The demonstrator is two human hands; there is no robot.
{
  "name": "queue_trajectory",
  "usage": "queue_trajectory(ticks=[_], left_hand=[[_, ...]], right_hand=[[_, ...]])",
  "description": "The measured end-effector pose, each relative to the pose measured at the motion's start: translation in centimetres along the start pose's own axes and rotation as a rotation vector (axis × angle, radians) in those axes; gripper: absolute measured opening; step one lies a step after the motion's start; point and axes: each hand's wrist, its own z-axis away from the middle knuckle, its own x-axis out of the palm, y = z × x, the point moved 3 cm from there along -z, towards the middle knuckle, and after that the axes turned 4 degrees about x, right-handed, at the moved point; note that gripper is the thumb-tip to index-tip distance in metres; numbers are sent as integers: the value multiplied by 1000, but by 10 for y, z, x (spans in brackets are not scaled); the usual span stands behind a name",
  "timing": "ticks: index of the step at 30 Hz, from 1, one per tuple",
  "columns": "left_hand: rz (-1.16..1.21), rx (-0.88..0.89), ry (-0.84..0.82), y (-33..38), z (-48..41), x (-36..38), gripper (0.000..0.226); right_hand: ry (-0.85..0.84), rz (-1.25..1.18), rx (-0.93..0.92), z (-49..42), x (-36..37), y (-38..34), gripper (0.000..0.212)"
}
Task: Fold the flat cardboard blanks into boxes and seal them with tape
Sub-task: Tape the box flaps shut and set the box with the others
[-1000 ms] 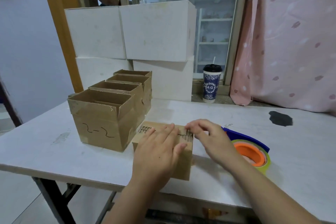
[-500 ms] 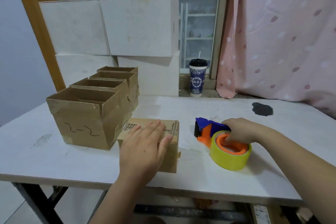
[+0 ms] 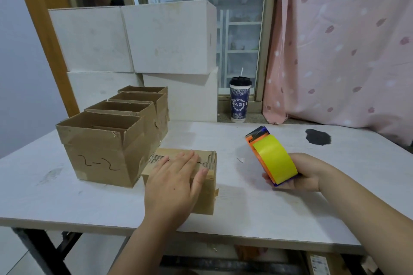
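While the closed flaps of the small box [image 3: 206, 196] are pressed down by the left hand [image 3: 175, 182], fingers straight and spread across the top, the tape dispenser [image 3: 271, 158] is held clear of the table [image 3: 290, 212] in the right hand [image 3: 307, 174]. The fingers of that hand are curled round the handle end. The yellow roll is turned upward and the cutter end points away from the person.

The box is placed near the front edge of the table, just beside the nearest of a row of four open boxes [image 3: 100, 152]; contact between them cannot be determined. No tape is seen on the flaps, though much of the seam is covered by the hand.

Step judged: folding done on this box, sealing about to begin. For the next move, the dispenser is to be carried left to the box, the tape end stuck to one side wall and drawn along the seam. The left hand must be shifted off the seam line without the flaps being released.
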Motion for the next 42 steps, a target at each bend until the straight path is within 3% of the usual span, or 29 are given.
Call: queue_trajectory(ticks=[9, 14, 17, 20, 22, 25, 28, 33, 38, 42], left_hand=[[4, -2, -1, 1, -3, 0, 58], [8, 3, 30, 5, -6, 3, 57], [7, 7, -82, 19, -17, 9, 63], [33, -12, -165, 39, -32, 18, 37], [121, -85, -218, 48, -42, 19, 26], [263, -151, -346, 49, -57, 18, 32], [453, -222, -408, 40, -72, 11, 34], [834, -362, -307, 32, -76, 7, 28], [1134, -624, -398, 37, -80, -1, 47], [1149, -690, -379, 33, -84, 1, 67]], right_hand=[[-254, -270, -53, 12, 34, -2, 61], [-228, -245, -108, 18, 57, -13, 61], [-130, -147, -218, 23, 62, -29, 49], [-1, 1, -389, 30, 63, -46, 42], [45, 60, -473, 35, 63, -56, 45], [168, 73, -547, 40, 62, -68, 53], [290, 122, -650, 43, 63, -75, 44], [307, 407, -902, 46, 72, -74, 28], [300, 678, -1066, 52, 79, -67, 49], [297, 741, -1078, 53, 78, -64, 44]])
